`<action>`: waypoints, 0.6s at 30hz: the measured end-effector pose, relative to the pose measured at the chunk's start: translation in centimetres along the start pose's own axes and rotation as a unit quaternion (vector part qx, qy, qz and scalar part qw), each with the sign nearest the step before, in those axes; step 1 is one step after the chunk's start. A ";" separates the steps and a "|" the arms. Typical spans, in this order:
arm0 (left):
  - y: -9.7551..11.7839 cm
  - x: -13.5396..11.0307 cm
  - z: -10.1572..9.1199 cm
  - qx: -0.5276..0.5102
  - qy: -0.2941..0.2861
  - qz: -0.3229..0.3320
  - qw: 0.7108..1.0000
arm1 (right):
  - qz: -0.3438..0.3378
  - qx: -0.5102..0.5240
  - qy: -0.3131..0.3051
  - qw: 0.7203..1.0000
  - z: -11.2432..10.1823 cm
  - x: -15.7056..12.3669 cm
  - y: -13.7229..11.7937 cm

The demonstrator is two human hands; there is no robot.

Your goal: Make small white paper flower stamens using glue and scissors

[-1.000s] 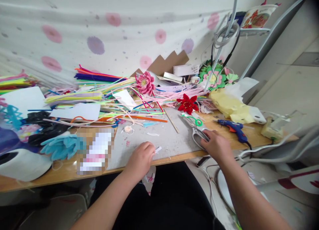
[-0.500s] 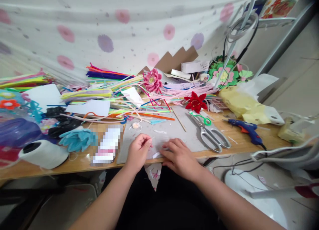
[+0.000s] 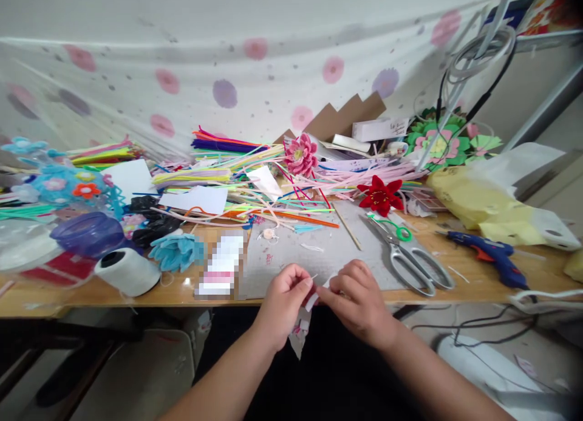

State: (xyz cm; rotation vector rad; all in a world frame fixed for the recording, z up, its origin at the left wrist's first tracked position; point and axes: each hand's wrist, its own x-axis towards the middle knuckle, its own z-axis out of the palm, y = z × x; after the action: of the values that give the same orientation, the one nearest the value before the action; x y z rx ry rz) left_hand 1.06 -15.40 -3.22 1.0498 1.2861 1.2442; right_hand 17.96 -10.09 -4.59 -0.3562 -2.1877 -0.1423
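Observation:
My left hand (image 3: pixel 288 299) is closed in a pinch at the front edge of the grey mat (image 3: pixel 282 251), with a thin pale strand poking out past the fingertips. Facing it, my right hand (image 3: pixel 357 296) grips a small white strip (image 3: pixel 312 301) between thumb and fingers. The two hands are close together but apart. Behind them on the mat lie a few white strands (image 3: pixel 312 248), a small round pale piece (image 3: pixel 268 233) and a thin wooden stick (image 3: pixel 348 226). Silver scissors (image 3: pixel 412 260) rest on the right of the mat.
A blue glue gun (image 3: pixel 489 254) lies at the right. Pipe cleaners (image 3: pixel 200 177) crowd the back, with a red flower (image 3: pixel 380 195) and a pink flower (image 3: pixel 300 155). To the left are a blue flower (image 3: pixel 175 253) and a white thread cone (image 3: pixel 128 271).
My right hand has picked up the white strip from the mat's front edge and lifted it towards my left hand. The head view has shifted left.

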 end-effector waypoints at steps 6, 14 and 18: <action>-0.7 -0.2 1.3 0.047 0.000 0.002 0.999 | 0.002 -0.033 0.026 0.999 0.1 0.0 -0.4; -1.7 -0.2 2.5 0.048 0.082 0.085 0.992 | 0.168 0.107 0.110 0.974 0.0 0.0 -0.4; -1.7 -0.5 2.3 0.132 0.108 0.154 0.973 | 0.444 0.355 0.112 0.815 0.1 0.8 -0.7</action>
State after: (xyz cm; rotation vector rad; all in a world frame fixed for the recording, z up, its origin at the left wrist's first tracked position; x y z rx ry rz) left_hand 3.51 -15.82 -4.78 1.3734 1.5275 1.4796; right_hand 17.17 -10.59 -3.97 -0.8210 -1.4890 1.0665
